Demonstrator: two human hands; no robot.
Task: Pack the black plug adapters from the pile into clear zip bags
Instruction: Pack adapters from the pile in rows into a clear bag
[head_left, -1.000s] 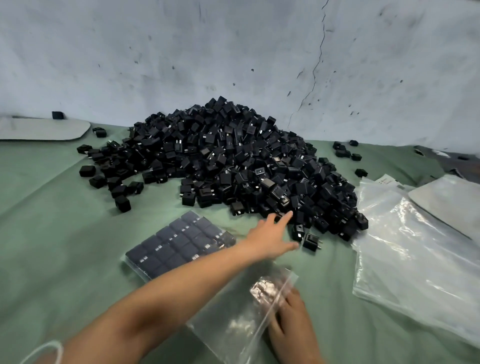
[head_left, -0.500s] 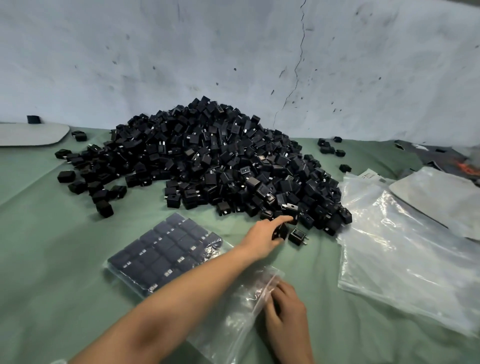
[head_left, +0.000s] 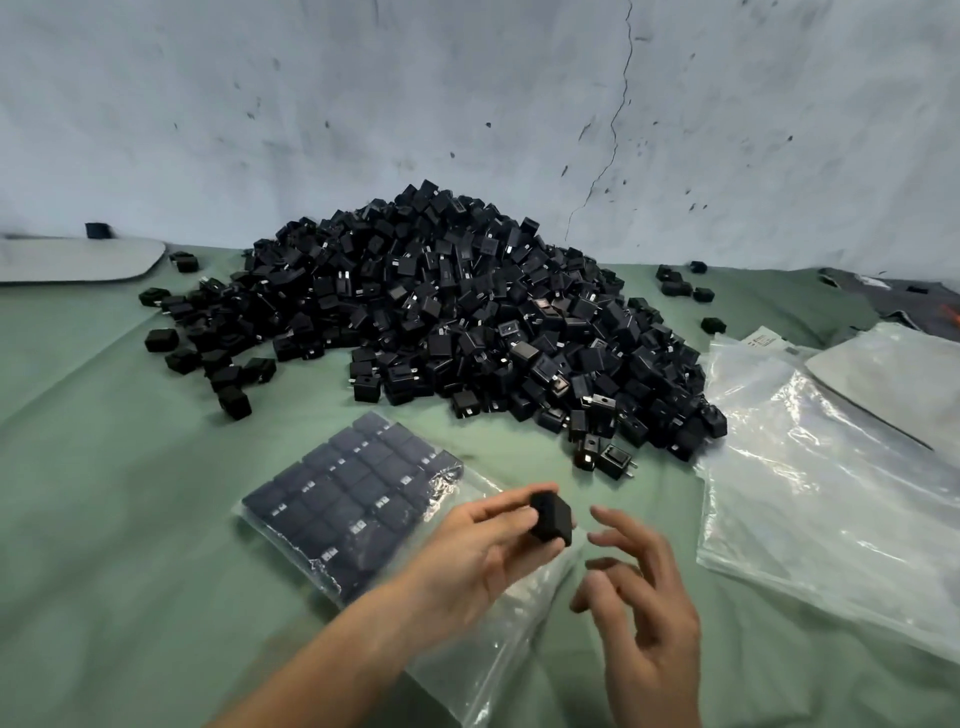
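Note:
A big pile of black plug adapters (head_left: 457, 322) fills the middle of the green cloth. My left hand (head_left: 483, 556) pinches one black adapter (head_left: 550, 519) above an empty clear zip bag (head_left: 498, 639) lying under both hands. My right hand (head_left: 639, 597) hovers just right of the adapter, fingers loosely spread, holding nothing. A filled zip bag (head_left: 353, 499) with rows of adapters lies to the left of my hands.
A stack of empty clear bags (head_left: 831, 493) lies at the right. Stray adapters (head_left: 228, 384) sit left of the pile and a few (head_left: 680, 286) behind it at the right. A grey flat sheet (head_left: 78, 260) lies far left, against the cracked wall.
My left hand has drawn back from the pile's edge with one adapter. My right hand has lifted off the empty bag and now hovers beside the adapter.

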